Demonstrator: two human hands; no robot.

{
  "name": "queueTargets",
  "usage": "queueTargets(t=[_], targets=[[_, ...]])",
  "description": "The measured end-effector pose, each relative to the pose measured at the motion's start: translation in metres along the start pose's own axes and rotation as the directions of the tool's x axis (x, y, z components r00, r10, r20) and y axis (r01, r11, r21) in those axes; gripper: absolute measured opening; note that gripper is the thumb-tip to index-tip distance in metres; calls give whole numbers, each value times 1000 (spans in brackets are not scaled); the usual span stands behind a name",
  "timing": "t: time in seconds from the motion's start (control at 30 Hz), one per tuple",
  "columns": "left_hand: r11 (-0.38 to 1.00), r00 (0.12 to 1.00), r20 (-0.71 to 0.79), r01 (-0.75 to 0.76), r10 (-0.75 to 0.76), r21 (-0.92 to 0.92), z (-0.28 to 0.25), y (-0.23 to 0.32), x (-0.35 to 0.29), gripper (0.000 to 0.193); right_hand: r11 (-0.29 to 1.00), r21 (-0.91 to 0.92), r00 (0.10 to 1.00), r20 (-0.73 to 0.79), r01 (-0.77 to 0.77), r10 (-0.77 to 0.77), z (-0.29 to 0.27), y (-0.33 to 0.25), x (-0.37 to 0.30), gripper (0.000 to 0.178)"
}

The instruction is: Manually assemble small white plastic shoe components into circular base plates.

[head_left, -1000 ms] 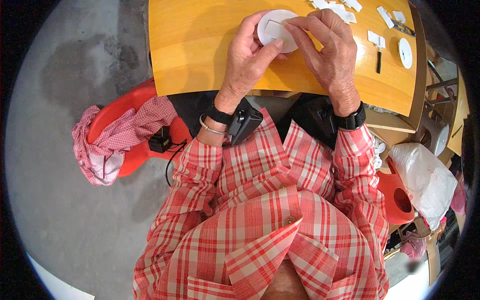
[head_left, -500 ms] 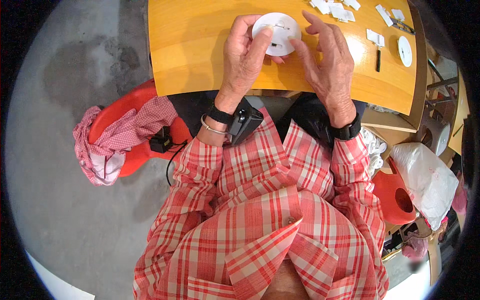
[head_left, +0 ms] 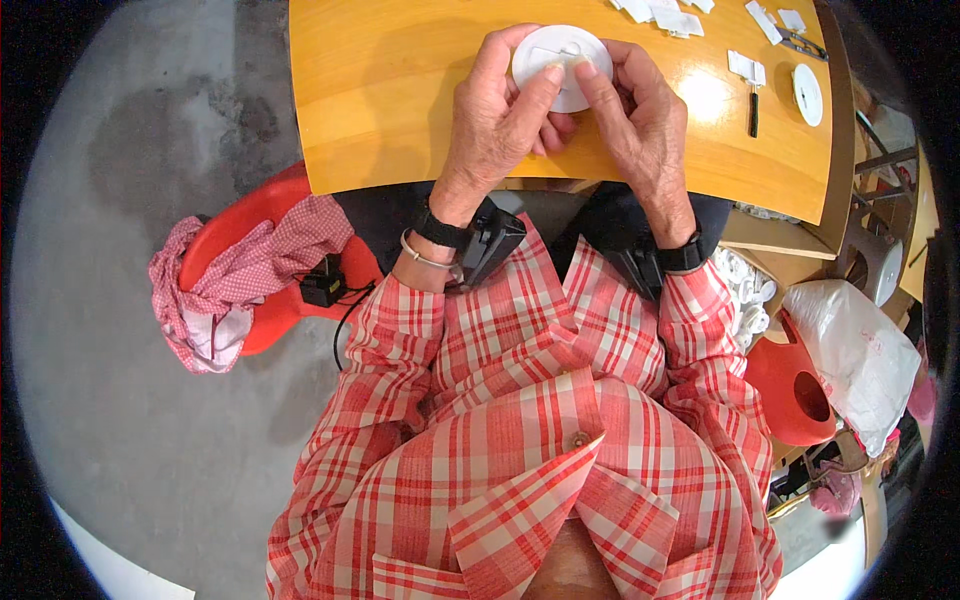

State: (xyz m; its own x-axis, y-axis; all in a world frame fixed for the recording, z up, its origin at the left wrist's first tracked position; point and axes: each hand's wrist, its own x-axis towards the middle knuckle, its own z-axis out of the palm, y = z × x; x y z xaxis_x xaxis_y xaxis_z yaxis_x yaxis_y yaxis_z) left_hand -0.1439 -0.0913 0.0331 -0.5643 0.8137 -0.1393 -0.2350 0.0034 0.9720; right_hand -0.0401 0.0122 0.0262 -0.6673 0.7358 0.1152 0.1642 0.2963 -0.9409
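A round white plastic disc (head_left: 560, 62) with a small recess on its face is held above the orange-yellow wooden table (head_left: 380, 100). My left hand (head_left: 495, 125) grips its left side, thumb pressed on the face. My right hand (head_left: 640, 125) holds its right side, thumb tip on the face beside the left thumb. Both wrists wear black bands with small devices.
Several small white parts (head_left: 665, 14) lie at the table's far edge, with a second white disc (head_left: 806, 94) and a dark slim tool (head_left: 753, 112) on the right. A red stool with a checked cloth (head_left: 235, 285) stands to my left; a white plastic bag (head_left: 860, 355) and red container (head_left: 790, 390) to my right.
Both hands have shifted the disc slightly forward and turned it; the thumbs now meet on its face.
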Motion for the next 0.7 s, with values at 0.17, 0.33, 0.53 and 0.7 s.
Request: queueTargets(t=[0.17,0.33,0.53,0.7], targets=[[998,999,-2,-33,34,46,6,3,0,34,987,-160,996,-85,-18,4,8,-7,1,27],[998,1000,3,-25,25,54,3,4,-1,34,989,-126,996,-34,-83,79,9,-16,2,22],[995,999,-11,-34,35,92,5,4,-2,35,997,29,997,-23,-75,75,7,-12,0,20],[995,999,-3,52,-52,-82,0,6,-1,34,995,96,999,-36,35,-31,7,3,1,25]])
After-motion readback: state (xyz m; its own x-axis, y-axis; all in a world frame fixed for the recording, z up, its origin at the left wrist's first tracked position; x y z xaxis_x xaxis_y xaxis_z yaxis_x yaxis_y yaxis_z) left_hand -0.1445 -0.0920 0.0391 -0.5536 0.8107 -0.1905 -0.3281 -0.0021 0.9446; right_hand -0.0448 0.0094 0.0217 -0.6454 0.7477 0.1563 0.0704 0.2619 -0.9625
